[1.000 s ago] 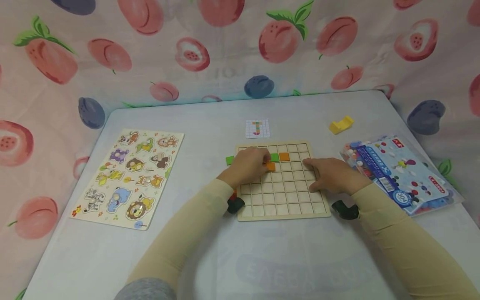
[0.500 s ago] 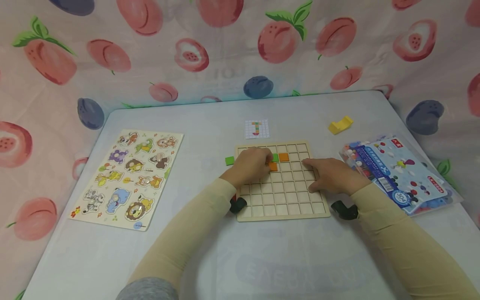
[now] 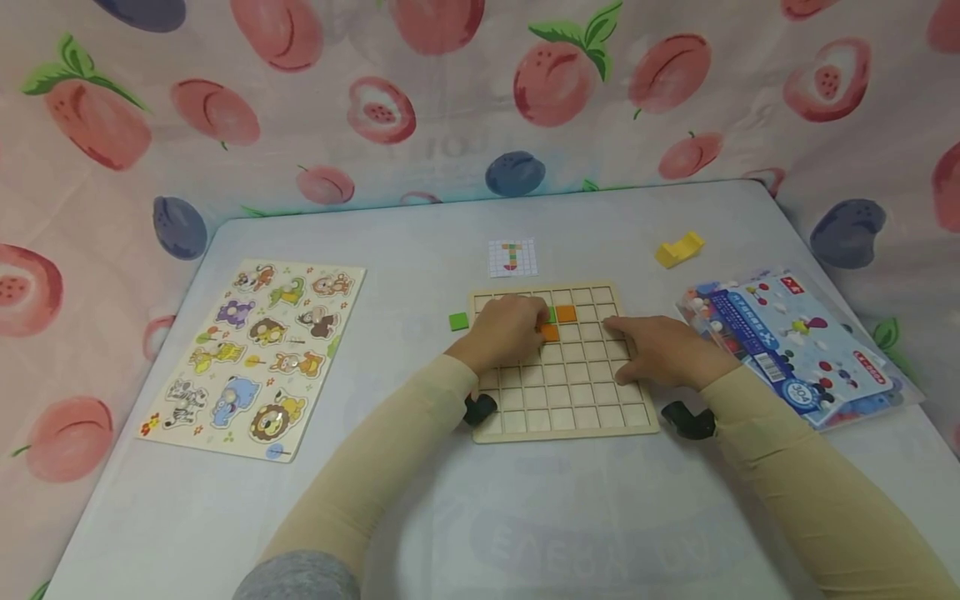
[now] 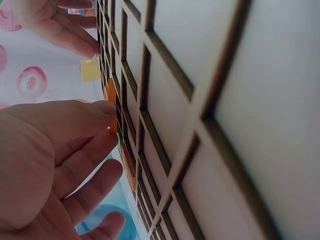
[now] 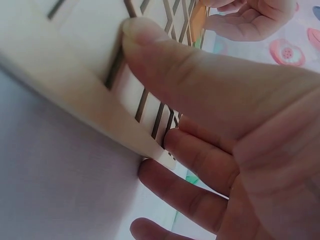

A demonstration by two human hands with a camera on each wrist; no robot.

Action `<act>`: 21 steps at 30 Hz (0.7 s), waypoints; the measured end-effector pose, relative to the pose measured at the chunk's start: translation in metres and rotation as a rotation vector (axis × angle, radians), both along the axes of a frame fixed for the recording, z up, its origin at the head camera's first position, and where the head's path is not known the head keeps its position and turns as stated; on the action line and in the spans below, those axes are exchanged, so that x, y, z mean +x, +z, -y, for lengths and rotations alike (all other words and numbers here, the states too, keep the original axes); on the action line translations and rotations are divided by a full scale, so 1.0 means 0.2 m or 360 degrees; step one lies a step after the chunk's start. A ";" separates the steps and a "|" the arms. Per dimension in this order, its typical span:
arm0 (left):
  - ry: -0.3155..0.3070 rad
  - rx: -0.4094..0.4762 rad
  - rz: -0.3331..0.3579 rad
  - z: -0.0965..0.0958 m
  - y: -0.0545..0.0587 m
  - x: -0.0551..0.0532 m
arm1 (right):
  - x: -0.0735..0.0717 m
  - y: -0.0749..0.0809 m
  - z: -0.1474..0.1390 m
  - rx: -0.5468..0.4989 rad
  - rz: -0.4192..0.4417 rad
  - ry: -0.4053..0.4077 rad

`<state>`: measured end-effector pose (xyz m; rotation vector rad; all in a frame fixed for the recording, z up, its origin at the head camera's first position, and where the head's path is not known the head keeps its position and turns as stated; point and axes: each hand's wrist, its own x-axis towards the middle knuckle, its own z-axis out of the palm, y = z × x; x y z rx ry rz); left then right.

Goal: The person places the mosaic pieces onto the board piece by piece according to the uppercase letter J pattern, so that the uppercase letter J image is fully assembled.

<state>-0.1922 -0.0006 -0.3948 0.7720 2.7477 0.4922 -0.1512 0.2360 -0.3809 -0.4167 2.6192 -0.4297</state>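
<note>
My left hand (image 3: pixel 508 332) is over the upper left of a wooden grid board (image 3: pixel 561 435). Its thumb and index finger pinch an orange square tile (image 3: pixel 551 333) low over the second row, the other fingers spread below in the left wrist view. Just beyond lie a green tile (image 3: pixel 552 314) and another orange tile (image 3: pixel 566 313) in the top row. A further orange tile (image 4: pixel 129 170) shows in the left wrist view. My right hand (image 3: pixel 671 352) rests at the board's right edge, thumb and index finger extended on the board; a lower finger touches its rim.
A small card with a coloured pattern (image 3: pixel 513 258) lies behind the board. A loose green tile (image 3: pixel 458 321) sits left of it. An animal puzzle board (image 3: pixel 251 362) is at left; a yellow piece (image 3: pixel 679 249) and a plastic bag with a printed sheet (image 3: pixel 806 342) are at right.
My left hand has slid slightly right, and the pinched orange tile with it. A red piece beside the left wrist is now hidden. The right hand stays in place on the board.
</note>
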 end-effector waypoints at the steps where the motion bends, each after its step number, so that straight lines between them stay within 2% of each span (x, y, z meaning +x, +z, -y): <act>1: -0.0005 -0.0002 -0.0007 0.00 0.00 0.00 | 0.00 0.00 0.00 0.0002 0.0000 -0.0001; 21: 0.0009 -0.0064 -0.0027 -0.01 0.01 0.00 | 0.00 -0.01 0.00 0.0023 0.0012 -0.0019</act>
